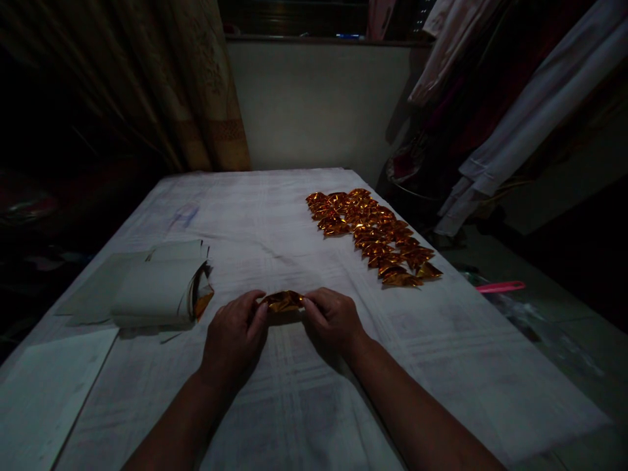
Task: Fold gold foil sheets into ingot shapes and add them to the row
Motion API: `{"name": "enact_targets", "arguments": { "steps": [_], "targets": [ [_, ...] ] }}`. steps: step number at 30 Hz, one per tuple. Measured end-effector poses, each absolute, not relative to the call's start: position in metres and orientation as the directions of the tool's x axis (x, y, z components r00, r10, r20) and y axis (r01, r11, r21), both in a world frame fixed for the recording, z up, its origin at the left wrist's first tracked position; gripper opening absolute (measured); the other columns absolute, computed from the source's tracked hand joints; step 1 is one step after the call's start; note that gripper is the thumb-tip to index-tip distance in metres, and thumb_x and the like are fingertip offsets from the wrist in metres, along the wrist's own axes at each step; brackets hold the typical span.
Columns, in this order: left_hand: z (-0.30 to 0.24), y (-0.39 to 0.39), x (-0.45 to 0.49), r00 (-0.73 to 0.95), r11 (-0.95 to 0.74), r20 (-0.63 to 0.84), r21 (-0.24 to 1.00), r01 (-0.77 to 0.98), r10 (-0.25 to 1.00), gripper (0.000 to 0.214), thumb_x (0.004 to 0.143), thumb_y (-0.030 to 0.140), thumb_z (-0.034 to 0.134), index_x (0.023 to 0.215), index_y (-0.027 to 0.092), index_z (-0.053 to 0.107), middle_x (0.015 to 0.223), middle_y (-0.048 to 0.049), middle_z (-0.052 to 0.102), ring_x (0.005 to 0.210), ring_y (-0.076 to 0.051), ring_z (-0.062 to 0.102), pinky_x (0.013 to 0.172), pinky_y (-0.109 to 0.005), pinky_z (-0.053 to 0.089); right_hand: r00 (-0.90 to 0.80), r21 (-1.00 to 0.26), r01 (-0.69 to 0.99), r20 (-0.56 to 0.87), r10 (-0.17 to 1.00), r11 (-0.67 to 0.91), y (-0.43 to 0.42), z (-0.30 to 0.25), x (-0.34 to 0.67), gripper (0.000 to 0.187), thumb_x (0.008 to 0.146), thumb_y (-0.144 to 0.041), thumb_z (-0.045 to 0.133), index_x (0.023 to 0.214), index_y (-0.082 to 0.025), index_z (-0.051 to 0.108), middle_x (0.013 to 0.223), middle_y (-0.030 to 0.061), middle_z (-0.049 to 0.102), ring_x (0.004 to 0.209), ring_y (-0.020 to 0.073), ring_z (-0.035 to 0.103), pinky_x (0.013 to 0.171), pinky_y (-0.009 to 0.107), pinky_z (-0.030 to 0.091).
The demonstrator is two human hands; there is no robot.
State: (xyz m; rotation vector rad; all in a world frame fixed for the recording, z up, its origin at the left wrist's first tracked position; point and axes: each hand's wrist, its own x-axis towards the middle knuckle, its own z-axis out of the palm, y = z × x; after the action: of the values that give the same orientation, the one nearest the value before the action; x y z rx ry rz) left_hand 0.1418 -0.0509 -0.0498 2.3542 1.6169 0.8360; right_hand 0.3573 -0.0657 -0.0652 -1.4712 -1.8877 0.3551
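A folded gold foil paper ingot (284, 301) lies crosswise between my two hands, low over the cloth-covered table. My left hand (238, 327) pinches its left tip between thumb and fingers. At the opposite tip, my right hand (333, 317) has thumb and fingers closed on the foil. Rows of similar gold foil pieces (377, 239) lie to the far right, overlapping one another. On the left rests a curled stack of pale paper sheets (152, 281), with gold foil showing at its right end.
The table (304, 405) wears a pale checked cloth. A white board or sheet (53, 392) lies at its front left corner. Behind stand a wall (318, 104) and a curtain (210, 85). Clothes (530, 111) hang at the right, above a pink-handled item (500, 286) off the table.
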Motion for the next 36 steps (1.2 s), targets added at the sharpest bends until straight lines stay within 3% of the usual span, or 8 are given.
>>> {"name": "enact_targets", "arguments": {
  "steps": [8, 12, 36],
  "targets": [
    [-0.0543, -0.0516, 0.142, 0.299, -0.47, 0.41, 0.426, 0.773, 0.862, 0.036, 0.101, 0.038, 0.042, 0.092, 0.019, 0.071, 0.085, -0.0061, 0.075, 0.08, -0.024, 0.069, 0.074, -0.037, 0.048, -0.037, -0.66, 0.691, 0.374, 0.927, 0.294, -0.0655, -0.0683, 0.3565, 0.021, 0.093, -0.025, 0.059, 0.104, -0.022, 0.076, 0.098, 0.0061, 0.078, 0.084, 0.0186, 0.072, 0.078, 0.028, 0.053],
    [-0.0553, -0.0529, 0.1435, 0.28, -0.436, 0.37, 0.457, 0.775, 0.886, 0.035, 0.1, 0.038, 0.042, 0.089, 0.019, 0.07, 0.083, -0.005, 0.075, 0.077, -0.023, 0.069, 0.071, -0.035, 0.048, -0.077, -0.673, 0.665, 0.37, 0.926, 0.324, -0.0661, -0.0688, 0.355, 0.021, 0.093, -0.022, 0.057, 0.094, -0.024, 0.077, 0.091, 0.0039, 0.079, 0.084, 0.0181, 0.072, 0.077, 0.027, 0.052],
    [-0.0588, -0.0518, 0.1497, 0.328, -0.471, 0.361, 0.453, 0.757, 0.873, 0.034, 0.1, 0.038, 0.04, 0.089, 0.021, 0.067, 0.083, -0.0042, 0.072, 0.078, -0.023, 0.068, 0.071, -0.035, 0.047, -0.016, -0.675, 0.689, 0.35, 0.936, 0.265, -0.0632, -0.0702, 0.3568, 0.014, 0.089, -0.02, 0.06, 0.086, -0.024, 0.074, 0.086, 0.0026, 0.076, 0.079, 0.0168, 0.069, 0.073, 0.026, 0.049]
  ]
}}
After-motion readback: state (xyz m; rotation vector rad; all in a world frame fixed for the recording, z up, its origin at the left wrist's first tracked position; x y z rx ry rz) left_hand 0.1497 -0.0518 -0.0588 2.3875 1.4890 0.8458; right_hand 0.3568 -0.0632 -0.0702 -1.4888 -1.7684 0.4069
